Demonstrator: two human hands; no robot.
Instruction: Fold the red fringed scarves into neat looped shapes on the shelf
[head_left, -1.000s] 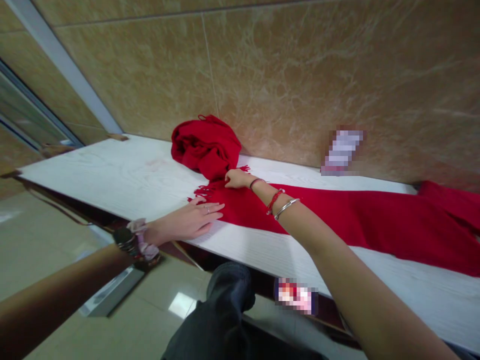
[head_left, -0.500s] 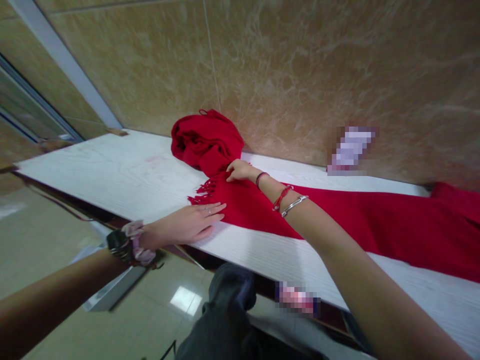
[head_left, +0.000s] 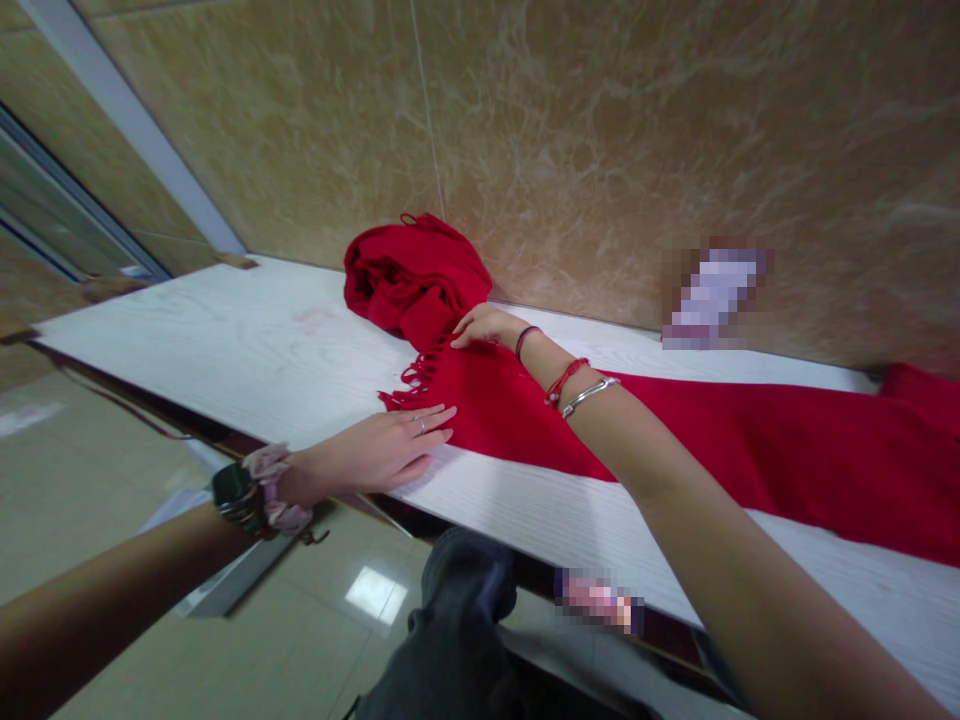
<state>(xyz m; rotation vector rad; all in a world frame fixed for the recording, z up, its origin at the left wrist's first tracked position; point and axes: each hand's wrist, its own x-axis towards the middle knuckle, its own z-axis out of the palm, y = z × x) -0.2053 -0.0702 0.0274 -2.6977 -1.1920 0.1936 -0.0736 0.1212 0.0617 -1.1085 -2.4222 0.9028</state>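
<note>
One red scarf (head_left: pixel 705 425), one red bundle (head_left: pixel 412 275); left hand (head_left: pixel 379 447): fingers apart; right hand (head_left: pixel 491 325): cannot tell if fingers clamped.

There is 1 camera, which is worn on the person's head. From above the leg (head_left: pixel 465 625) it looks forward and down, facing the tiled wall (head_left: pixel 600 150). The left hand (head_left: pixel 379 445) and right hand (head_left: pixel 484 325) appear quite near, around the middle, and the white tabletop (head_left: pixel 277 330) crosses the view aslant.
</note>
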